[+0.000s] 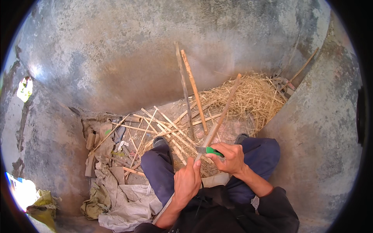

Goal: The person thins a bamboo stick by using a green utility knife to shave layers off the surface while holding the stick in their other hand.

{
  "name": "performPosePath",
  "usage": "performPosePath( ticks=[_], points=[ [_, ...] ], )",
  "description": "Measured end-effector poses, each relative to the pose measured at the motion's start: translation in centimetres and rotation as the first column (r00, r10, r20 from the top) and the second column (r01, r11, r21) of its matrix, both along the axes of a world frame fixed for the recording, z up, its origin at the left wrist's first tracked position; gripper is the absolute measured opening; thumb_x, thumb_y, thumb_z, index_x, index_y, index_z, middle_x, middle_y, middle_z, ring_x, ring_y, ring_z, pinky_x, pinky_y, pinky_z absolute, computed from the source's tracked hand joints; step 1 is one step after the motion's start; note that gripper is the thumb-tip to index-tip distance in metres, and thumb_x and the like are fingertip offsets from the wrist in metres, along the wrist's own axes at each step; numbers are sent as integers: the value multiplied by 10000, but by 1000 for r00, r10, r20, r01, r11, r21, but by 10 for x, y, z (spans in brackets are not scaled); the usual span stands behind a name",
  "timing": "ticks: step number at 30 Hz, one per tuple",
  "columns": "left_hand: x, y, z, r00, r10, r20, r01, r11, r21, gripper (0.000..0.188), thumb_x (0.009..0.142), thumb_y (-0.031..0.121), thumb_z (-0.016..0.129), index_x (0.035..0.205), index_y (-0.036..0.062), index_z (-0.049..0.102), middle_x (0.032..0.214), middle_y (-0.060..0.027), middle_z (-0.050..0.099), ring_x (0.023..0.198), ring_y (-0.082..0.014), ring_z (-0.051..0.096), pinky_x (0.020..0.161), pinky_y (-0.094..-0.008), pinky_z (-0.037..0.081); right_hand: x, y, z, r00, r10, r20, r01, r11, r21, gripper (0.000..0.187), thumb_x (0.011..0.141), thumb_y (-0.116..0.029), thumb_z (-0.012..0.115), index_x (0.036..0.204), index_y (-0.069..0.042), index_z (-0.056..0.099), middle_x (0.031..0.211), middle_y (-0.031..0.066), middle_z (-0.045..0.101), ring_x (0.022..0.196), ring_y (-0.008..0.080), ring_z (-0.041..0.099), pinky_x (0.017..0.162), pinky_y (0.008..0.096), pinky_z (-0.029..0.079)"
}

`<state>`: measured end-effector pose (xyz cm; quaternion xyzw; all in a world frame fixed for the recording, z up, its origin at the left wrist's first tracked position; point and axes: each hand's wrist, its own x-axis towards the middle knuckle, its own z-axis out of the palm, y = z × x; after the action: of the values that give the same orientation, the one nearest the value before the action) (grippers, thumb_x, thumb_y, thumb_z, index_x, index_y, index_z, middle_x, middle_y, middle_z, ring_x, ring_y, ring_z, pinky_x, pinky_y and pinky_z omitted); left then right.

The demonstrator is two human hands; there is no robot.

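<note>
In the head view, your left hand is closing its fingers round the long wooden stick; your right hand is pinching the green-handled knife between thumb and fingers, the blade lying against the wood just beyond your left hand. The stick is slanting between your knees above the floor, its far end pointing toward the straw along the floor's far edge. Judging by its slimness, you are probably handling something light, stiff and dry rather than slippery, possibly prone to splintering. You are best gripping the shaft behind the blade and taking the knife only by its handle.
</note>
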<state>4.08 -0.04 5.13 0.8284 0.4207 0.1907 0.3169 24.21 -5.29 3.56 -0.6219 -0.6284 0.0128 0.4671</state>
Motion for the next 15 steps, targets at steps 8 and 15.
performPosePath(
  ticks=[8, 15],
  points=[
    [-1, 0, -1, 992, 36, 122, -39, 999, 26, 299, 1161, 335, 580, 1081, 47, 595, 687, -253, 665, 668, -519, 672, 595, -608, 479, 2, 0, -2, 1000, 1, 0, -1, 1000, 16, 274, 953, -317, 858, 993, -53, 799, 876, 108, 794, 706, 297, 767, 602, 368, 574],
    [1, 2, 7, 982, 25, 187, -20, 999, -28, 277, 1133, 284, 660, 1099, 10, 688, 675, -203, 640, 611, -419, 674, 581, -474, 475, 4, -4, -2, 1000, 23, 11, -24, 1000, 16, 287, 948, -329, 861, 992, -54, 794, 872, 101, 787, 695, 294, 762, 594, 372, 571]
  ],
)
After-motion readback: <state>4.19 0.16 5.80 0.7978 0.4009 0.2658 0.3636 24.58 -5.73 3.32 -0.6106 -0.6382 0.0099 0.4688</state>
